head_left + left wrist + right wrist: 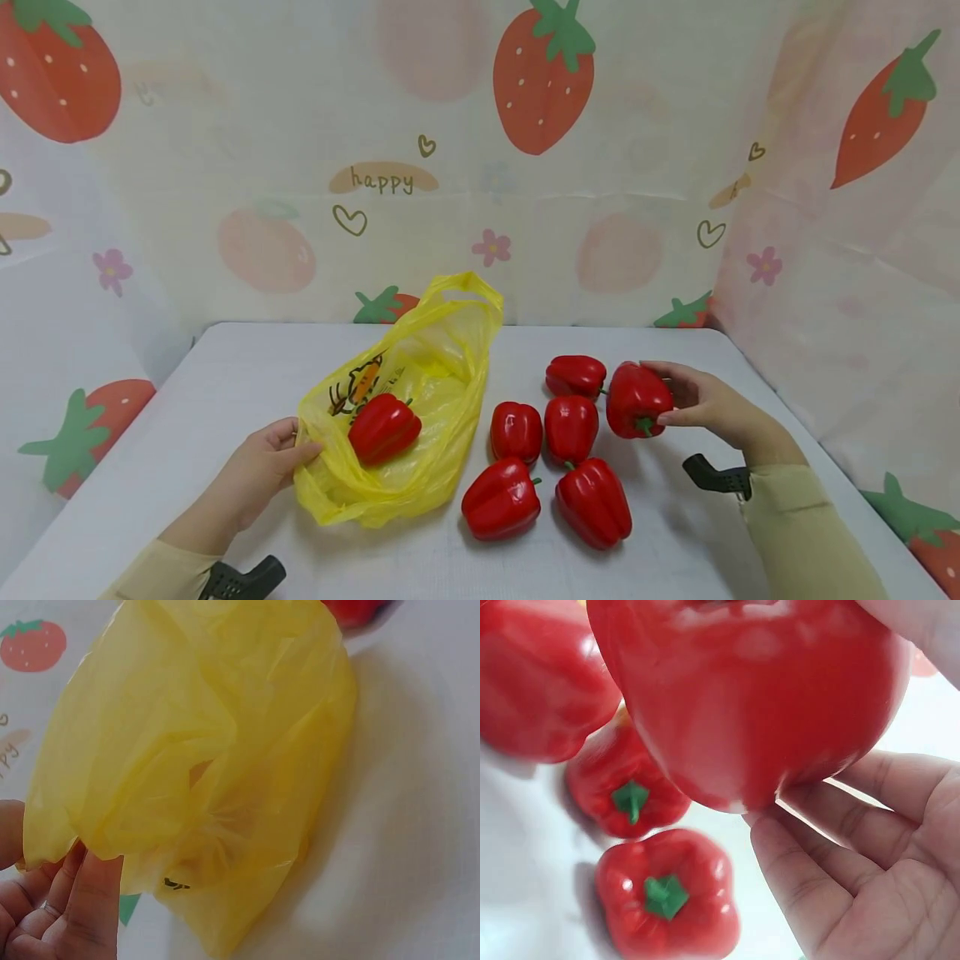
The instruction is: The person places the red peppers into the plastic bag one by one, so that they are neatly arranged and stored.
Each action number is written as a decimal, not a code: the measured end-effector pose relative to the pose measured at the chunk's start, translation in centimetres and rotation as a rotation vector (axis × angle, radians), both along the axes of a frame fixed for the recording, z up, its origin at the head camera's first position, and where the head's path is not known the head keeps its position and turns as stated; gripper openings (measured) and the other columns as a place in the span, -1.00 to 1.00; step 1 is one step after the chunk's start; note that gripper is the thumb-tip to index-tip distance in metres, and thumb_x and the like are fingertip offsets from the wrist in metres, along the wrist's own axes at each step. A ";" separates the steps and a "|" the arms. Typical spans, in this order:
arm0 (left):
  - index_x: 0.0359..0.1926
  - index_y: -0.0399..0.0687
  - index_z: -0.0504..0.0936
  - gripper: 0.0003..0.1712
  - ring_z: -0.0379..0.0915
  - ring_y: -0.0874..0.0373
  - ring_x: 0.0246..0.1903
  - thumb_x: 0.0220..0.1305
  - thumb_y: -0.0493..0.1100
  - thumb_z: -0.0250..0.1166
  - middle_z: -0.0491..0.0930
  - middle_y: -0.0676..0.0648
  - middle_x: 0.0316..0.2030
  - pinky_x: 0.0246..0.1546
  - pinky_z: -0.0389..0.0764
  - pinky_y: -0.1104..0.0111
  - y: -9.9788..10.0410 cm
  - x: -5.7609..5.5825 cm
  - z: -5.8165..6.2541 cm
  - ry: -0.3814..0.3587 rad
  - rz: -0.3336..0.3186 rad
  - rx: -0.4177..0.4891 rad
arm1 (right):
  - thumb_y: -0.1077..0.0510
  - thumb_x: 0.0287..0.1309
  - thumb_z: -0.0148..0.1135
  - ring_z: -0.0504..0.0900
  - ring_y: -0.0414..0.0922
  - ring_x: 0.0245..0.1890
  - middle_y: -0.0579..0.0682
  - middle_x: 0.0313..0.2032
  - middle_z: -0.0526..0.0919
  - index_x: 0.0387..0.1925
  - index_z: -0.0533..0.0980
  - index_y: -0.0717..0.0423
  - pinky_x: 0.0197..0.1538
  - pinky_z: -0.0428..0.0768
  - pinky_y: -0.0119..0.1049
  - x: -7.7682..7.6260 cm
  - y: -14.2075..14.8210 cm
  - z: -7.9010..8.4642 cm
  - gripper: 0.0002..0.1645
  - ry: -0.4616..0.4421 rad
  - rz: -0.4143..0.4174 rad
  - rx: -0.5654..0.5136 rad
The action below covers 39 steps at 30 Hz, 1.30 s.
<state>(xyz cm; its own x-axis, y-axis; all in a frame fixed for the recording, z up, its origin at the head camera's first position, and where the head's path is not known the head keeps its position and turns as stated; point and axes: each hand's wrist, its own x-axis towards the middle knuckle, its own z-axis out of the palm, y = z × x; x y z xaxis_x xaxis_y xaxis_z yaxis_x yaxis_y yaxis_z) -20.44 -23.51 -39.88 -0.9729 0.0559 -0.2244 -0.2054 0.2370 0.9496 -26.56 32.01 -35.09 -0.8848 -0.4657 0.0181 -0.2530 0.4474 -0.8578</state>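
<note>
My left hand [262,467] pinches the near left edge of a yellow plastic bag [442,475], which stands with its mouth spread. One red bell pepper [385,429] lies inside it. In the left wrist view the thumb and fingers hold the thin plastic [97,802]. My right hand [712,408] grips another red bell pepper [637,400], thumb on the near side and fingers behind it. That pepper fills the top of the right wrist view, its green stem end pointing toward me in the head view. Several more red peppers [572,429] are grouped between the bag and my right hand.
A white table [247,375] bears everything. The loose peppers include one at the back [575,375] and two in front, one on the left [501,498] and one on the right [595,502]. A strawberry-printed cloth [637,125] encloses the table's back and sides.
</note>
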 end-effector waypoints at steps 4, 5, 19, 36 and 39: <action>0.22 -0.28 0.25 -0.36 0.52 0.21 -0.20 0.22 -0.04 0.21 0.48 -0.17 0.07 -0.14 0.57 0.37 0.0 0.1 0.0 0.001 -0.001 0.002 | 0.18 -0.07 0.34 0.33 0.22 0.10 0.26 0.15 0.33 0.30 0.16 0.13 -0.15 0.61 -0.20 -0.4 -0.7 1.0 -0.11 0.016 0.017 0.012; 0.22 -0.28 0.25 -0.35 0.52 0.21 -0.19 0.22 -0.04 0.21 0.48 -0.17 0.07 -0.14 0.57 0.37 0.0 0.1 -0.1 0.002 -0.002 0.004 | 0.18 -0.07 0.35 0.33 0.22 0.10 0.26 0.15 0.34 0.30 0.16 0.14 -0.15 0.61 -0.20 -0.5 -1.0 1.3 -0.11 0.019 0.022 0.012; 0.22 -0.28 0.25 -0.36 0.52 0.21 -0.19 0.23 -0.05 0.20 0.48 -0.19 0.07 -0.14 0.58 0.37 0.0 -0.1 -0.2 0.008 -0.008 0.009 | 0.12 -0.10 0.39 0.31 0.16 0.13 0.16 0.14 0.35 0.32 0.16 0.00 -0.09 0.58 -0.10 -2.3 -5.2 4.0 -0.07 0.018 0.033 0.027; 0.21 -0.31 0.25 -0.38 0.53 0.21 -0.20 0.23 -0.08 0.20 0.52 -0.16 0.03 -0.17 0.59 0.38 -0.1 -0.3 -0.5 0.022 -0.016 0.023 | 0.12 -0.05 0.37 0.37 0.00 0.13 0.02 0.14 0.40 0.31 0.18 -0.04 0.03 0.52 -0.14 -4.4 -10.1 5.8 -0.12 0.057 0.137 -0.006; 0.22 -0.30 0.24 -0.36 0.52 0.22 -0.19 0.23 -0.07 0.20 0.50 -0.17 0.05 -0.16 0.58 0.38 0.0 -0.3 -0.4 0.015 -0.017 0.022 | 0.12 -0.05 0.37 0.37 0.00 0.13 0.02 0.14 0.40 0.31 0.18 -0.01 0.05 0.51 -0.12 -4.8 -11.1 6.0 -0.12 0.060 0.133 0.002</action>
<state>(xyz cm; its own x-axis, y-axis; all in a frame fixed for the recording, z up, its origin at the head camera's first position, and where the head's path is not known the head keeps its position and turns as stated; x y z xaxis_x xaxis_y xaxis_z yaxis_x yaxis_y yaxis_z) -20.71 -23.54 -40.32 -0.9750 0.0775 -0.2081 -0.1870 0.2190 0.9577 -31.40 20.93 -29.08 -0.8128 -0.5785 0.0684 -0.3612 0.4083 -0.8383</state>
